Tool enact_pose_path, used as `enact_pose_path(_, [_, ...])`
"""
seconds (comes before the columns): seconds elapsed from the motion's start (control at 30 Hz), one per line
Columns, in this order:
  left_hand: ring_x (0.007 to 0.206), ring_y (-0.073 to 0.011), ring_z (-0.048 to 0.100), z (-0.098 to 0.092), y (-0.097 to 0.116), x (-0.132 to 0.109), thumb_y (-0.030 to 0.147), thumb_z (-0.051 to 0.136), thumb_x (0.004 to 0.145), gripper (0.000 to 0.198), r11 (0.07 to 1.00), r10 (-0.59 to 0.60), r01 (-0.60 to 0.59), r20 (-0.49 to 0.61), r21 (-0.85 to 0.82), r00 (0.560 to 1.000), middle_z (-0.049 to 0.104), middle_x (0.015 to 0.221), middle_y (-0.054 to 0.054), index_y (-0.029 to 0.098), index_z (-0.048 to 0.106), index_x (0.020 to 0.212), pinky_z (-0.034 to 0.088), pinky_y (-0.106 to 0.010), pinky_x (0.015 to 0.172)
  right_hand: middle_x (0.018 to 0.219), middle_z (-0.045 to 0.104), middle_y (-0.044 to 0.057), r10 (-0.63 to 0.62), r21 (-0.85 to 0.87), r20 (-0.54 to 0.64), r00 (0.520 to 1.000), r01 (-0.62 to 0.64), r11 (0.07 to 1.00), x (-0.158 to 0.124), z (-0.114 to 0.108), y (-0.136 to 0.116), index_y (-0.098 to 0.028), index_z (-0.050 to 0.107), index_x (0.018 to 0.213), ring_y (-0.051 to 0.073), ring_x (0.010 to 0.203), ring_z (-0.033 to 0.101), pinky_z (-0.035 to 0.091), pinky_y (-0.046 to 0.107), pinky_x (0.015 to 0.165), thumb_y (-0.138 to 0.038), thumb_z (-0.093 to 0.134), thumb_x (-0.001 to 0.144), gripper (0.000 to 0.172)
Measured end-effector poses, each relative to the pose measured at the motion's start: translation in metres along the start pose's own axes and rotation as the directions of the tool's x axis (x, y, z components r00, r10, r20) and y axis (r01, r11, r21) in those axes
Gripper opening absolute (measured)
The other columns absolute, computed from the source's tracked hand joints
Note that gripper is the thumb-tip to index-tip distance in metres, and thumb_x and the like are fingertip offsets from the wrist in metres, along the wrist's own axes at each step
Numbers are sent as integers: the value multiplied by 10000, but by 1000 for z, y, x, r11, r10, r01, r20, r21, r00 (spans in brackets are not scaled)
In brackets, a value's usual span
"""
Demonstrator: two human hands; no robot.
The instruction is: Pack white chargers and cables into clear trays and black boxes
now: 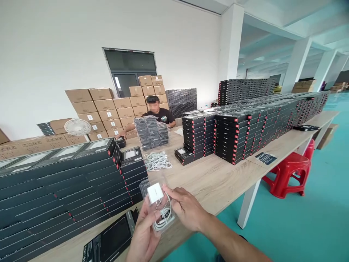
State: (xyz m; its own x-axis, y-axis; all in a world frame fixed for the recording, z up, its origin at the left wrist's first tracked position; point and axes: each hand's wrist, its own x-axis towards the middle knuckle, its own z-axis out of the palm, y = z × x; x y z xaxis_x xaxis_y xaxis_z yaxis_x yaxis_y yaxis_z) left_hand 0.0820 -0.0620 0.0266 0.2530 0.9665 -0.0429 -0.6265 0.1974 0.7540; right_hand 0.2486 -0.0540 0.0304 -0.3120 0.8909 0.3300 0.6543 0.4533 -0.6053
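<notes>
Over the near table edge, my left hand grips a clear plastic tray from below, its thumb lying across a coiled white cable. A white charger plug sits in the tray's upper part, prongs toward me. My right hand closes on the tray's right side, fingertips beside the charger and the cable's upper loop; its other fingers are partly hidden. Below and left of my hands lies an open black box. Beyond the tray rests a heap of white cables.
Stacked black boxes wall the left side; more stacks line the right table. Ahead, a co-worker sits behind bagged dark packs. A white fan, cartons and a red stool stand around.
</notes>
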Motion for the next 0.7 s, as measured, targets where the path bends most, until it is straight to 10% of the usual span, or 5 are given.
enact_pose_path(0.53, [1024,-279,694,8,-7,2,174,783,666,777,997,29,-29,-5,73,1000,744,1115,-45,334,522,1380,525,-399,901,1090,621,50,-69,220,-241,968,124,968,3,43,21,-352,268,1558,191,969,624,541,344,869,-142,383,979,627])
enact_pose_path(0.7, [954,-299,702,10,23,3,161,773,644,775,991,-47,30,130,130,990,744,1085,-89,270,536,1374,541,-391,801,1445,474,74,-68,433,-337,939,219,875,-5,22,7,-371,384,1509,223,1252,525,470,396,1032,-273,423,1008,512])
